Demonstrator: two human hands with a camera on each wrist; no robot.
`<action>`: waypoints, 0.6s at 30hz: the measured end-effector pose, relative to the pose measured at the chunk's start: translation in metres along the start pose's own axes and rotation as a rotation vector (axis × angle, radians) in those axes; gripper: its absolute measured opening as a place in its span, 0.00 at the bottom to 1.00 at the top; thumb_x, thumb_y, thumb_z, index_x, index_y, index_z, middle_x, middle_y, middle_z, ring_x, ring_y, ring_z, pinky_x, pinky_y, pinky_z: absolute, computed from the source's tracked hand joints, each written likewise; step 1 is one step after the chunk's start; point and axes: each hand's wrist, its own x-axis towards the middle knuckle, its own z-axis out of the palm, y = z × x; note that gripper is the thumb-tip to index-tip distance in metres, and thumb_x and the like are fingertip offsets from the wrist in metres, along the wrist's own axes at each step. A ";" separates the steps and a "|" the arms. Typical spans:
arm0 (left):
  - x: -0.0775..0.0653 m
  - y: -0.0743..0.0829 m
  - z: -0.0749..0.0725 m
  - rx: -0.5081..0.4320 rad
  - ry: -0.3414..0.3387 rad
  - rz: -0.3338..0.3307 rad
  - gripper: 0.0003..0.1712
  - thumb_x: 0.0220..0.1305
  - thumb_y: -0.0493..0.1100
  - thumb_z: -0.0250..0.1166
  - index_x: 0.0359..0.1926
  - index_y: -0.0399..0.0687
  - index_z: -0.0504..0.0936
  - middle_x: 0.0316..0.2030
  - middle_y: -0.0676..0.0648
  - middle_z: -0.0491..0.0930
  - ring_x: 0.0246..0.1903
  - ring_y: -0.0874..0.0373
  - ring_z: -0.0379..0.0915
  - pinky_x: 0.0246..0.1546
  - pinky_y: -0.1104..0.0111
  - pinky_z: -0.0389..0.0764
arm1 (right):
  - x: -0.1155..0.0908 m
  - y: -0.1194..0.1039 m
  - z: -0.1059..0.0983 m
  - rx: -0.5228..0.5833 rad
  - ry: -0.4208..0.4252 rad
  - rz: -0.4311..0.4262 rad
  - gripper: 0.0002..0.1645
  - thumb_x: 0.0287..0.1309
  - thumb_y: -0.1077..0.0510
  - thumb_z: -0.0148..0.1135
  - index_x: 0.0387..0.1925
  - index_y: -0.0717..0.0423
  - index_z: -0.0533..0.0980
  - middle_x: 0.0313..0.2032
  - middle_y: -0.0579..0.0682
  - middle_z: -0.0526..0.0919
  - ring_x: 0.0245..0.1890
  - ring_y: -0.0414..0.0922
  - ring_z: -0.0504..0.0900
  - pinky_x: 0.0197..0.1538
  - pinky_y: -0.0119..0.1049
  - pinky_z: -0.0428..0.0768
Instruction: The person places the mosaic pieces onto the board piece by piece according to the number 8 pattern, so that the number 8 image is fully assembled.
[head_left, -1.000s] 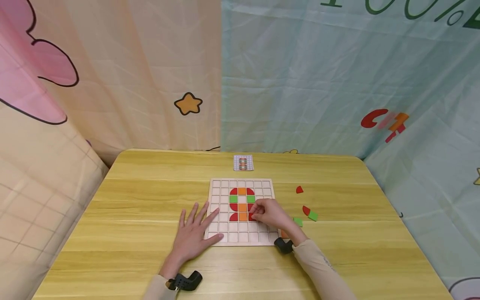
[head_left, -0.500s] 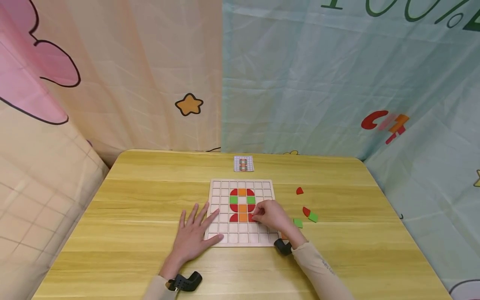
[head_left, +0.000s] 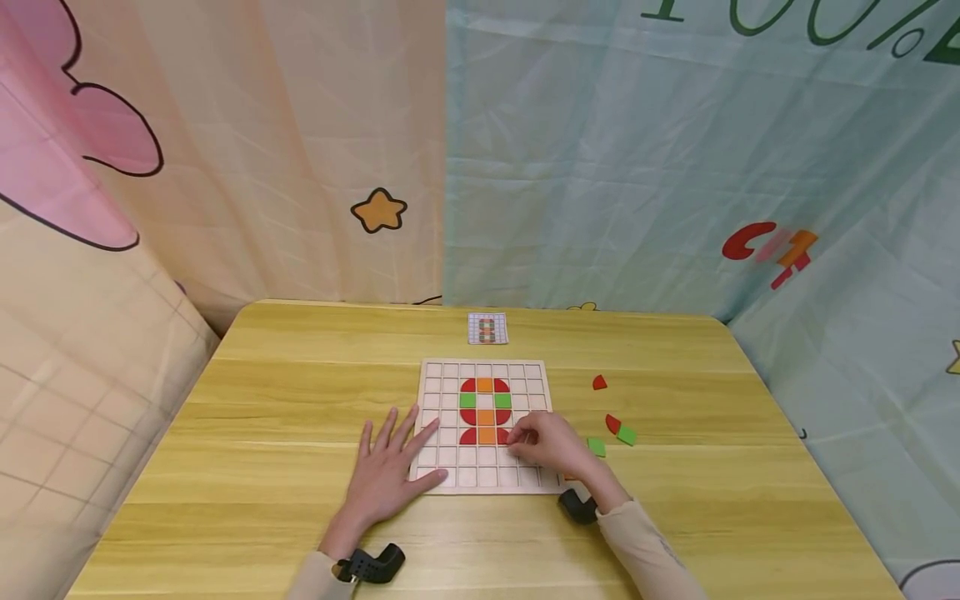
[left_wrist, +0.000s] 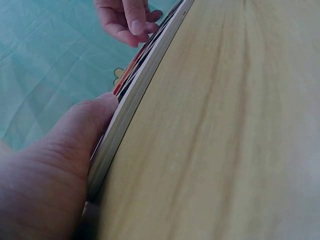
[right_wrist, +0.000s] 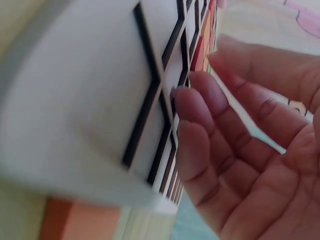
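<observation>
A white grid board (head_left: 450,477) lies on the table, with red, orange and green pieces forming a figure in its cells. My left hand (head_left: 386,475) lies spread over the board's left edge; in the left wrist view its thumb (left_wrist: 87,120) rests at the board's side. My right hand (head_left: 551,442) is at the lower right of the figure, thumb and index fingertips beside a red quarter-circle piece (head_left: 502,436) in its cell. In the right wrist view the right fingers (right_wrist: 192,145) are loosely bent close over the grid, with nothing visible between them.
A small pattern card (head_left: 487,328) lies behind the board. To the right are a red quarter piece (head_left: 599,382), another red one (head_left: 612,423) against a green square (head_left: 627,435), and a second green square (head_left: 596,447). An orange piece (right_wrist: 80,222) sits by the board's near right corner.
My right hand has drawn back slightly right and toward me, uncovering more of the lower-right red pieces on the board. The left hand has stayed in place.
</observation>
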 end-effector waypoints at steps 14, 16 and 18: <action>0.000 -0.001 0.002 0.011 0.002 0.003 0.43 0.58 0.75 0.49 0.71 0.65 0.60 0.72 0.47 0.49 0.71 0.42 0.37 0.65 0.43 0.30 | -0.042 0.032 -0.030 0.080 0.137 0.008 0.03 0.56 0.59 0.67 0.33 0.54 0.82 0.27 0.38 0.78 0.28 0.39 0.75 0.32 0.32 0.77; 0.000 -0.001 0.003 0.009 0.010 0.006 0.43 0.58 0.75 0.50 0.71 0.65 0.61 0.72 0.47 0.50 0.70 0.42 0.38 0.65 0.43 0.31 | -0.049 0.039 -0.035 0.064 0.161 0.017 0.03 0.56 0.60 0.67 0.33 0.55 0.82 0.28 0.39 0.79 0.28 0.38 0.75 0.32 0.32 0.77; 0.000 -0.001 0.003 0.010 0.023 0.011 0.43 0.58 0.75 0.51 0.71 0.64 0.62 0.72 0.46 0.51 0.70 0.41 0.39 0.64 0.42 0.32 | -0.055 0.045 -0.040 0.040 0.178 0.027 0.04 0.55 0.62 0.68 0.34 0.55 0.82 0.29 0.40 0.80 0.29 0.38 0.76 0.32 0.32 0.77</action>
